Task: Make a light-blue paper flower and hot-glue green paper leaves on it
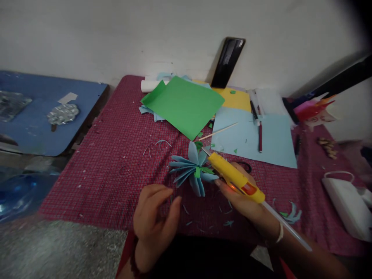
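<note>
My right hand point(244, 197) is wrapped round a yellow hot glue gun point(232, 174), its orange light lit. A clear glue stick point(286, 224) sticks out from its back end. The metal nozzle points up and left, close to a dark green paper piece point(198, 145) at the top of a blue paper flower point(184, 166). Green paper strips show at the flower's middle, and its folded petals fan outward. Below and left of the flower, my left hand point(157, 209) holds nothing; its fingers are bent, with the thumb apart from them.
Beyond the flower lie a green paper sheet point(186, 104), a wooden stick point(217, 131) and a light blue sheet point(232, 143) with a dark red pen point(260, 137). A phone point(228, 62) leans on the wall. At right is a white box-like object point(345, 205). Paper scraps dot the checked cloth point(110, 155).
</note>
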`<state>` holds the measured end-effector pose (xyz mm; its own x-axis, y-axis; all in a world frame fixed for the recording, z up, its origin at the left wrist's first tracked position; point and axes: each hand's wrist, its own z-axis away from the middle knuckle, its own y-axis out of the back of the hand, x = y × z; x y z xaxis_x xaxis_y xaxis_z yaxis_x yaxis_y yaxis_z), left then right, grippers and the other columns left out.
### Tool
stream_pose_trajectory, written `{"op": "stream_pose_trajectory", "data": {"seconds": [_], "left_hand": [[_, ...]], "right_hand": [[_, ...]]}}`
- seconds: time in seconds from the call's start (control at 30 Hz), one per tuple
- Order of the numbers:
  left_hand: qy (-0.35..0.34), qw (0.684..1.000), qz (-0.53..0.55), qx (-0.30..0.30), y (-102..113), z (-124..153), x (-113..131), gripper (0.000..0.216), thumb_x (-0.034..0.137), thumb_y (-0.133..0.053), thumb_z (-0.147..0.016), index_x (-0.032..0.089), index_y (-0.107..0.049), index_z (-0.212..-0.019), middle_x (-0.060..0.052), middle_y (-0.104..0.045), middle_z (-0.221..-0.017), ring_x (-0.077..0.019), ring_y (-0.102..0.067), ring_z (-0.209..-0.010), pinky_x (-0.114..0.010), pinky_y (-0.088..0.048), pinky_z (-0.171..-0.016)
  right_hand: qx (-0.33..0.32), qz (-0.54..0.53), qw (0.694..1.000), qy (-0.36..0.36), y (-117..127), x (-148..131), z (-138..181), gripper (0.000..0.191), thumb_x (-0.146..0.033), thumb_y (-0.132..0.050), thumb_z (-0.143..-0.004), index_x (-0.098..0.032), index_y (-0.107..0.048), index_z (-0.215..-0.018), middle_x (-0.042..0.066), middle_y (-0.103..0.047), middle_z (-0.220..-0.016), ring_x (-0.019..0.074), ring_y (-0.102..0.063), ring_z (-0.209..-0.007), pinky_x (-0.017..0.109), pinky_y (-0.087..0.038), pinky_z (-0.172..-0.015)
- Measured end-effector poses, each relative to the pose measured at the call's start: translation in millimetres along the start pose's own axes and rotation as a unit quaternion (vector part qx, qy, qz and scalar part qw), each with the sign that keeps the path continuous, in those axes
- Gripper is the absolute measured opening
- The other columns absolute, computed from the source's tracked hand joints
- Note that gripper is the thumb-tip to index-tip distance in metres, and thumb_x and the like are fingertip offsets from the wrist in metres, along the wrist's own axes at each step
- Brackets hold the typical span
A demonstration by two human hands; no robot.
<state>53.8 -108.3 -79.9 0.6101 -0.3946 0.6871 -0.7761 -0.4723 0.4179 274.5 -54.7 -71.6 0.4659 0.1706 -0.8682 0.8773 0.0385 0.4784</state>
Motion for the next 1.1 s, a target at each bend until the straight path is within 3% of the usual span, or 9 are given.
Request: {"op": "stream_pose_trajectory", "data": {"seconds": [0.2,0.3,0.4,0.53,0.6,0.7,0.8,1.0,1.1], "left_hand": [[-0.041,0.996,-0.080,-0.013,-26,-2,4,0.015,0.007,-0.068,-0.081,0.019,-0.060,-0.086,0.000,-0.059,-0.078,-0.0135,-0.056,-0.074,-0.026,-0.049,-0.069],[-0.062,0.995,-0.057,-0.054,-33,3,6,0.016,0.004,-0.062,-0.083,0.019,-0.058,-0.089,-0.004,-0.065,-0.090,-0.0151,-0.061,-0.084,-0.028,-0.051,-0.079],[-0.043,0.996,-0.038,-0.061,-40,6,7,0.015,0.005,-0.056,-0.084,0.019,-0.054,-0.089,-0.009,-0.066,-0.107,-0.0183,-0.063,-0.102,-0.030,-0.052,-0.088],[0.001,0.999,-0.027,-0.022,-51,-8,7,0.018,0.007,-0.055,-0.084,0.020,-0.056,-0.098,-0.005,-0.068,-0.095,-0.0169,-0.066,-0.092,-0.029,-0.053,-0.082],[0.028,0.999,-0.027,-0.022,-55,-19,8,0.020,0.010,-0.057,-0.085,0.020,-0.059,-0.103,-0.004,-0.069,-0.093,-0.0170,-0.065,-0.087,-0.030,-0.052,-0.082],[0.060,0.997,-0.010,-0.047,-58,-32,10,0.008,0.015,-0.059,-0.088,0.021,-0.063,-0.091,-0.002,-0.068,-0.087,-0.0175,-0.063,-0.083,-0.032,-0.050,-0.078],[0.072,0.995,0.009,-0.062,-59,-38,11,0.010,0.016,-0.057,-0.090,0.020,-0.064,-0.083,-0.002,-0.066,-0.082,-0.0172,-0.061,-0.081,-0.032,-0.049,-0.075],[0.063,0.996,-0.003,-0.066,-61,-36,11,0.011,0.016,-0.057,-0.089,0.021,-0.063,-0.082,-0.001,-0.065,-0.081,-0.0174,-0.060,-0.080,-0.032,-0.048,-0.073],[0.040,0.997,-0.017,-0.063,-63,-33,11,0.011,0.011,-0.057,-0.085,0.021,-0.061,-0.083,-0.002,-0.065,-0.083,-0.0180,-0.060,-0.081,-0.032,-0.048,-0.075]], "right_hand": [[0.012,-0.001,1.000,0.002,-2,-1,0,0.014,-0.021,-0.066,-0.077,-0.024,-0.056,-0.086,-0.003,-0.060,-0.070,0.0151,-0.056,-0.058,0.028,-0.048,-0.051],[0.026,0.002,1.000,-0.004,-4,-1,0,0.014,-0.020,-0.066,-0.076,-0.024,-0.057,-0.086,-0.002,-0.063,-0.074,0.0163,-0.058,-0.061,0.030,-0.051,-0.055],[0.020,-0.027,0.999,-0.004,-2,-2,-3,0.015,-0.021,-0.067,-0.076,-0.024,-0.058,-0.088,-0.002,-0.064,-0.075,0.0163,-0.061,-0.064,0.029,-0.052,-0.058],[0.003,-0.054,0.998,0.025,20,-9,-9,0.012,-0.023,-0.067,-0.080,-0.023,-0.059,-0.089,0.000,-0.067,-0.082,0.0165,-0.064,-0.074,0.029,-0.053,-0.066],[-0.025,-0.032,0.998,0.047,37,-14,-10,0.011,-0.022,-0.066,-0.082,-0.023,-0.059,-0.090,0.001,-0.067,-0.086,0.0162,-0.064,-0.077,0.028,-0.052,-0.068],[-0.121,0.021,0.990,0.070,59,-21,-10,0.008,-0.022,-0.063,-0.085,-0.023,-0.058,-0.090,0.001,-0.064,-0.084,0.0151,-0.060,-0.072,0.027,-0.048,-0.062],[-0.196,0.080,0.975,0.071,70,-26,-10,0.006,-0.023,-0.059,-0.086,-0.022,-0.056,-0.091,0.001,-0.060,-0.081,0.0149,-0.055,-0.067,0.029,-0.044,-0.058],[-0.223,0.099,0.966,0.089,66,-30,-18,0.009,-0.022,-0.061,-0.082,-0.023,-0.055,-0.089,0.000,-0.059,-0.080,0.0152,-0.054,-0.068,0.029,-0.043,-0.058],[-0.222,0.065,0.971,0.052,63,-33,-24,0.006,-0.023,-0.061,-0.084,-0.021,-0.057,-0.088,-0.001,-0.059,-0.076,0.0134,-0.054,-0.065,0.026,-0.042,-0.056]]}}
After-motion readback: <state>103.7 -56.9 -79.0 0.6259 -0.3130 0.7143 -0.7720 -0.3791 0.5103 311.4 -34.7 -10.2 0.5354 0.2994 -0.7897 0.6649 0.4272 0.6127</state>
